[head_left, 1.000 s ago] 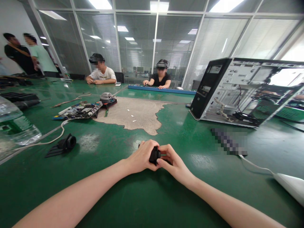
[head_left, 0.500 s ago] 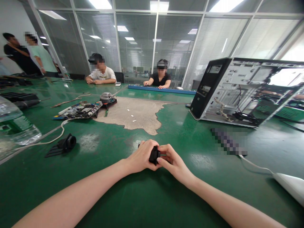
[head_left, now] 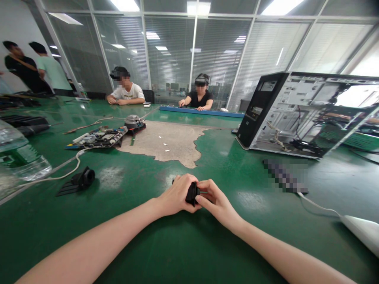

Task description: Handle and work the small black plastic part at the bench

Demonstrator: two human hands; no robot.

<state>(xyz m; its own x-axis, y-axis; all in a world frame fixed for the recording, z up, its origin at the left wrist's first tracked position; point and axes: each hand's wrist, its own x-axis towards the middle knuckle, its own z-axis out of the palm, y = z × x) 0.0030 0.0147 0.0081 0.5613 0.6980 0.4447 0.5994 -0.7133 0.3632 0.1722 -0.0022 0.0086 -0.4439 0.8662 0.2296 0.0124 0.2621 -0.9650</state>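
A small black block-like part [head_left: 191,194], whose exact kind I cannot make out, is held above the green table [head_left: 166,252]. My left hand [head_left: 177,195] wraps round it from the left and hides most of it. From the right, the fingers and thumb of my right hand [head_left: 214,201] pinch its near right end. Further left on the table lies a black plastic piece with a round opening and a slatted plate [head_left: 81,180].
A computer case with its side off [head_left: 260,114] stands at the right. At the left are a circuit board [head_left: 99,137], a fan-like cooler [head_left: 134,123] and a water bottle [head_left: 22,154]. A cable with a white block [head_left: 361,230] lies right. Two people sit across the table.
My hands and the black part stay practically in place. In the background at the far left, a standing person's head has turned and shifted slightly.
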